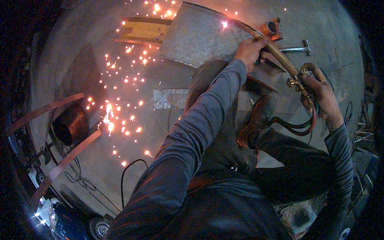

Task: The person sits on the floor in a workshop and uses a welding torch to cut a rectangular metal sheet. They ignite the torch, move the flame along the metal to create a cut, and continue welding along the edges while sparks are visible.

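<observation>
A: Where was the torch (283, 59)?

B: It slanted over the floor (180, 132), right beside the grey metal plate (196, 36), with its valve end nearer the person.

A: How did each hand have it?

B: The left hand (250, 52) was curled tightly round the front of the tube, by the plate's edge. The right hand (320, 88) was wrapped about the rear, next to the brass valves (294, 83).

A: Why so far apart?

B: I'd guess the forward grip steadied and aimed it, while the rear one bore weight and had the knobs within finger reach.

A: And the hoses (313, 120)?

B: They curved from the rear in a loose loop toward the boot (258, 120). That slack probably spared the torch any tugging.

A: Was the plate propped?

B: Perhaps. It overlapped the yellow beam (146, 32) in view, but I couldn't tell whether they touched. A bright pink glow (225, 25) showed near its far edge; the torch's tip was too unclear to place.

A: Any danger?

B: Sparks (110, 116) were scattered to the left, well apart from both hands. The hammer (298, 49) lay beyond the torch, on the right, seemingly handy yet out of the way.
</observation>
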Motion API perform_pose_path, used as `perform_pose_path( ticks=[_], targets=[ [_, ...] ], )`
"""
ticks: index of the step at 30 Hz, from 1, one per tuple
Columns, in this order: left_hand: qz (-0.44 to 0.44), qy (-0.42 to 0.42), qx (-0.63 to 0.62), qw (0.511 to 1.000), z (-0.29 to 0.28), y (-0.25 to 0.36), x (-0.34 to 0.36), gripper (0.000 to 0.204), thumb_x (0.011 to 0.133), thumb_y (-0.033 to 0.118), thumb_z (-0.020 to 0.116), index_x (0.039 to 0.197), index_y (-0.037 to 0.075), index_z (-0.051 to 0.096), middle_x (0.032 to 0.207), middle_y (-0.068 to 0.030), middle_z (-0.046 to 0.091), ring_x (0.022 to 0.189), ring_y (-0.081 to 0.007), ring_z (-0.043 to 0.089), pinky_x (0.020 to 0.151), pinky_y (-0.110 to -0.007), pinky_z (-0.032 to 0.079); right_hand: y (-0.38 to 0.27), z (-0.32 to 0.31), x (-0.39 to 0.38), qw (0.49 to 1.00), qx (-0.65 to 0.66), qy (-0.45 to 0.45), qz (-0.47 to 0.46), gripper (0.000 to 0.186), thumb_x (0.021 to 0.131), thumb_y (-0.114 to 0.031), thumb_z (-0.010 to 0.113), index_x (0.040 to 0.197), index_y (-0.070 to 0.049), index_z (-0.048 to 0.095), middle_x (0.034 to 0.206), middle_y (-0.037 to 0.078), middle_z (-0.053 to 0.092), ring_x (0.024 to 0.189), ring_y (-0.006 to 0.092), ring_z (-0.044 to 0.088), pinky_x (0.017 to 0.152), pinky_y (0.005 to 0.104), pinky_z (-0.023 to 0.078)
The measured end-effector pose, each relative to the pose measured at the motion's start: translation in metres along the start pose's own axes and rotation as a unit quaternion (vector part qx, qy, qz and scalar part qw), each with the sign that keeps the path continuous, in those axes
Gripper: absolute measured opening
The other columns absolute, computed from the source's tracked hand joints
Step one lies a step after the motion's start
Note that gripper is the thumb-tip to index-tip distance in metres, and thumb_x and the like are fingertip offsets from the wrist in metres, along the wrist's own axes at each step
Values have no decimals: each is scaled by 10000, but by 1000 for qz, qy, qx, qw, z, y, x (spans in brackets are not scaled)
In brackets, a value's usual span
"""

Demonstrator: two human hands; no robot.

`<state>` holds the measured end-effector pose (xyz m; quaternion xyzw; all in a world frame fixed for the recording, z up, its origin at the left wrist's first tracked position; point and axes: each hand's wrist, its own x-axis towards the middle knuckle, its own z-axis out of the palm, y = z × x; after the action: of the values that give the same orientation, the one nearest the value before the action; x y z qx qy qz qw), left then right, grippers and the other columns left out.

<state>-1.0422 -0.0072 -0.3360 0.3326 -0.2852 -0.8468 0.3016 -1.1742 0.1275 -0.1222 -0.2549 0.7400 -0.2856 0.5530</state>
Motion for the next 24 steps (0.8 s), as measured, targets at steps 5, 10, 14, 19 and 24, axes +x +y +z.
perform_pose_path(
  ticks=[5, 10, 14, 19, 24],
  targets=[
    [-1, 8, -11, 1000, 1, 0, 0, 300, 963, 336, 696, 937, 37, 699, 815, -41, 664, 642, -141, 577, 478, -301, 446, -1, 2, -1, 1000, -24, 9, -3, 263, 1034, -269, 581, 1266, -162, 520, 877, 26, 677, 535, 93, 573, 435, 236, 462],
    [1, 5, 3, 1000, 1, 3, -1, 284, 954, 329, 705, 968, 45, 696, 842, -39, 670, 644, -134, 574, 491, -286, 443, 1, -1, 1, 1000, -26, -1, -8, 263, 1036, -278, 580, 1263, -164, 510, 872, 32, 678, 524, 96, 570, 422, 241, 448],
    [11, 2, -21, 1000, 3, 3, -1, 277, 945, 316, 721, 948, 42, 688, 827, -52, 670, 646, -153, 597, 461, -303, 438, 1, 0, 0, 999, -34, 8, -9, 245, 1040, -274, 573, 1249, -165, 505, 864, 33, 678, 511, 94, 561, 418, 238, 437],
    [12, -4, -20, 1000, 0, 2, -2, 294, 943, 327, 725, 985, 40, 681, 862, -59, 671, 656, -163, 610, 474, -308, 455, 1, 1, 1, 999, -41, 13, -10, 234, 1042, -268, 569, 1245, -170, 508, 855, 27, 669, 524, 86, 560, 432, 231, 440],
    [6, -6, -16, 1000, 0, -5, 5, 320, 949, 346, 718, 998, 32, 677, 871, -61, 674, 664, -167, 617, 498, -314, 474, 2, 0, 0, 1000, -17, 5, -11, 255, 1046, -287, 555, 1263, -161, 508, 868, 25, 659, 537, 85, 556, 441, 231, 452]
  ],
)
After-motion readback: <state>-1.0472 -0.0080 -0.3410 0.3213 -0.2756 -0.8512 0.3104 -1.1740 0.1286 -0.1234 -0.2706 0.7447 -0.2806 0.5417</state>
